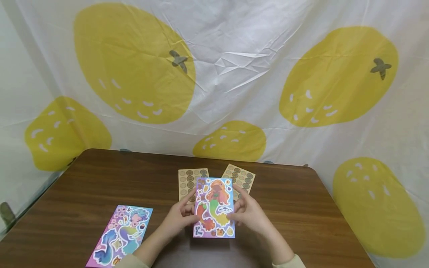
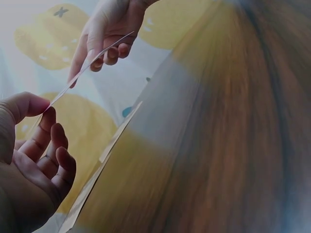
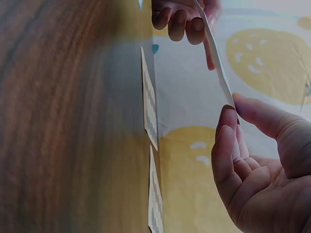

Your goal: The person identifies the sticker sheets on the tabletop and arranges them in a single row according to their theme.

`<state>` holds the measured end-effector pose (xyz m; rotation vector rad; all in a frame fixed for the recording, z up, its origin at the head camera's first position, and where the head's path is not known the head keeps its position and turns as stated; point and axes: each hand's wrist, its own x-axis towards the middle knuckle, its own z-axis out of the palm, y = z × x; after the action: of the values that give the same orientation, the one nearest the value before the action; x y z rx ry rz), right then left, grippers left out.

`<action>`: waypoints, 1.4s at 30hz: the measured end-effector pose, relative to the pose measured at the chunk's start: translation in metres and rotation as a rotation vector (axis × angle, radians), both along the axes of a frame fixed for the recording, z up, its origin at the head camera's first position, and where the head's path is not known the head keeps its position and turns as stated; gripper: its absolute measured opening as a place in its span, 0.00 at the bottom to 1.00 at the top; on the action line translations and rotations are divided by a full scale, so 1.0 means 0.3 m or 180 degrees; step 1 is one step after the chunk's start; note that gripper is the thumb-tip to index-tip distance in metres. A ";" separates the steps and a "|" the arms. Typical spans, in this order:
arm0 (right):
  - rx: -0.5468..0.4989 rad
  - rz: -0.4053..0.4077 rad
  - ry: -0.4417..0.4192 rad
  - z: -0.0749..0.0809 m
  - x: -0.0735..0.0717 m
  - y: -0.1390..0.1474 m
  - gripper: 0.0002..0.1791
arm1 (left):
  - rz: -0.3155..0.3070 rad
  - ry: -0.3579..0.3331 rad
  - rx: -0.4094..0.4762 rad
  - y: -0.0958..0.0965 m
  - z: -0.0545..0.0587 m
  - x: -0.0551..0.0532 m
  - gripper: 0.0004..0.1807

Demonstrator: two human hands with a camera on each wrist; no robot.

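Observation:
A mermaid sticker sheet (image 1: 216,201) with orange hair, a red tail and a green-yellow tail is held up above the table, facing the head camera. My left hand (image 1: 180,217) pinches its left edge between thumb and fingers, and my right hand (image 1: 249,212) pinches the right edge the same way. Both wrist views show the sheet (image 2: 73,83) edge-on, thin and slightly bent. Behind it lie two tan sheets with rows of round brown stickers, the left one (image 1: 183,182) and the right one (image 1: 246,178), both partly hidden by the held sheet and hands.
Another mermaid sticker sheet (image 1: 129,230), blue and purple, lies on the table near my left forearm, which overlaps its lower corner. The brown wooden table (image 1: 295,208) runs back to a white curtain (image 1: 234,22) printed with yellow fruit.

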<state>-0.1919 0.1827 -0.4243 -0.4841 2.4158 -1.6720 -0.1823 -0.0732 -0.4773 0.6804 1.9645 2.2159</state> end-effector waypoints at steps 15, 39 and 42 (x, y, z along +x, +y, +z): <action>-0.0079 0.0129 -0.0020 -0.046 0.033 -0.070 0.49 | -0.0065 0.0044 -0.0431 -0.098 0.014 0.037 0.49; -0.0462 0.0213 -0.0394 -0.088 0.085 -0.183 0.54 | 0.0216 0.0150 -0.1140 -0.223 0.027 0.077 0.38; -0.0494 0.0223 -0.0468 -0.092 0.091 -0.195 0.55 | 0.0333 0.0105 -0.1230 -0.234 0.032 0.079 0.36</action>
<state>-0.1645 0.1242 -0.4518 -0.4446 2.1531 -1.8057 -0.1587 -0.1433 -0.4678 0.5730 2.3976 1.7986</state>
